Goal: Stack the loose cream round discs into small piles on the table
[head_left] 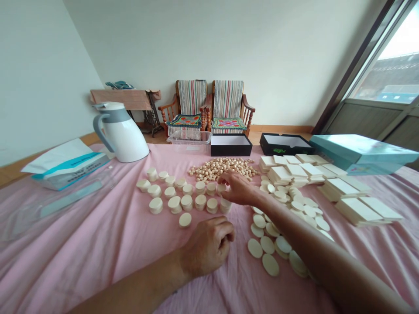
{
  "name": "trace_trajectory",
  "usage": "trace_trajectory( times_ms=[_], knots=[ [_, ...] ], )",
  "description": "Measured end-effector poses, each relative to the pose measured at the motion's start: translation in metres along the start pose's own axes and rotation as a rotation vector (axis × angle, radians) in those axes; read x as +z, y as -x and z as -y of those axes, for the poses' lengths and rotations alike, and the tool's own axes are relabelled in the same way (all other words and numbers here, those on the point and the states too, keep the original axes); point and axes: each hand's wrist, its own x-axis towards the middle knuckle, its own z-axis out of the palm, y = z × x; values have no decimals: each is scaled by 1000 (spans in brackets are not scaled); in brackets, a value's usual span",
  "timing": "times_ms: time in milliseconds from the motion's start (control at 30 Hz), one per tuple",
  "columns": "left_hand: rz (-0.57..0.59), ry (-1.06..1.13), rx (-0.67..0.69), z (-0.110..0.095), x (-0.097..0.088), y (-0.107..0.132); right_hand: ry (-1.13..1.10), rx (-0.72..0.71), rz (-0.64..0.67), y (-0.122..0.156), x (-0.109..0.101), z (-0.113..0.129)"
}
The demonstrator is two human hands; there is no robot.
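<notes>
My right hand (236, 187) reaches over the right end of the rows of stacked discs. Its fingers and thumb curve around a small cream-white disc (221, 189) above a stack (225, 205); the fingertips are partly hidden. My left hand (209, 244) rests on the cloth in a loose fist, with nothing showing in it. Ahead of it a short disc stack (185, 220) stands apart from the rows of stacks (174, 203). Beneath and beside my right forearm lie many loose oval discs (270, 264). Behind my right hand is a pile of small wooden beads or balls (222, 167).
A pink cloth (131, 261) covers the surface. Right: stacked white rectangular pieces (358, 209) and a light-blue box (363, 150). Back: black boxes (231, 150) (284, 146) and a clear plastic tray (190, 138). Left: a white jug (126, 139) and a plastic bag (72, 165).
</notes>
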Motion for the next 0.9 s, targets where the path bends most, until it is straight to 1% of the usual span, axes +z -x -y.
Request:
trace_trajectory(
  times_ms=[100, 167, 267, 300, 367, 433, 500, 667, 767, 900],
  knots=[
    [-7, 1, -6, -1, -1, 0, -17, -1, -11, 2, -7, 0],
    [-11, -2, -11, -2, -1, 1, -18, 19, -63, 6, -18, -3],
    [-13, -13, -12, -2, 0, 1, 20, 102, -139, 13, -35, -15],
    [-13, -14, -10, -2, 0, 1, 51, 136, -145, 16, -39, -21],
    [-12, -13, -11, -2, 1, 1, 122, 204, -70, 23, -44, -33],
    [-10, -13, -16, -1, 1, 0, 167, 235, 48, 29, -44, -40],
    [-7, -15, -21, -1, 1, -1, 221, 260, 117, 34, -40, -42],
    [3, -10, -19, -1, 1, -1, 405, 385, 86, 34, -28, -34],
    [7, -10, -19, 0, 1, -1, 403, 409, 98, 32, -24, -33],
    [2, -13, -23, 0, 1, -1, 393, 405, 90, 30, -19, -38]
  ],
)
